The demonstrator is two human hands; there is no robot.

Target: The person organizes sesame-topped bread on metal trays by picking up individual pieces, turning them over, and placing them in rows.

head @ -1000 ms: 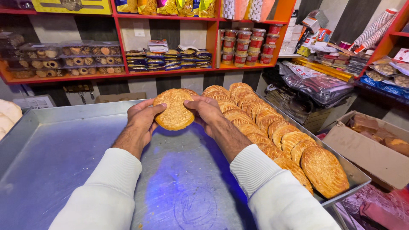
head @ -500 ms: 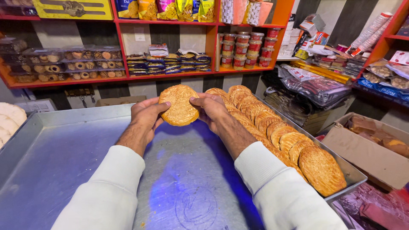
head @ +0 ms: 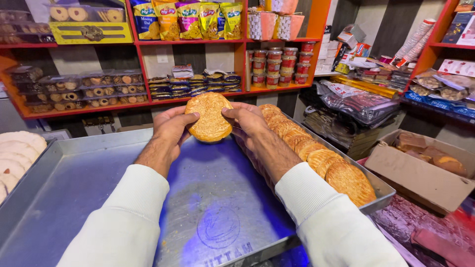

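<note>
So here's where I'm at: both hands are up over the big metal tray [head: 74,168], holding one round golden flatbread [head: 209,117] between them. My left hand [head: 170,129] has it from the left edge, thumb laid over the top face and the other fingers curled behind it. My right hand [head: 247,123] does the same from the right edge, thumb on the front and fingers wrapped around the back. Both are closed on the bread, neither one loose. The bread is tilted up so its seeded face looks toward me, and it hangs clear above the tray's far end, not touching it.

Just beside my right forearm there's a long row of matching flatbreads [head: 316,158], overlapping each other along the tray's right side all the way to the near corner. At the left edge of the view sits a stack of paler round breads [head: 17,153], well apart from my hands.

Behind the tray are orange shelves [head: 193,42] — clear boxes of cookies [head: 94,91] on the left, small red-lidded jars [head: 279,64] in the middle, yellow snack bags [head: 188,17] up top. A cardboard box [head: 420,173] with some baked pieces sits off to the right.
</note>
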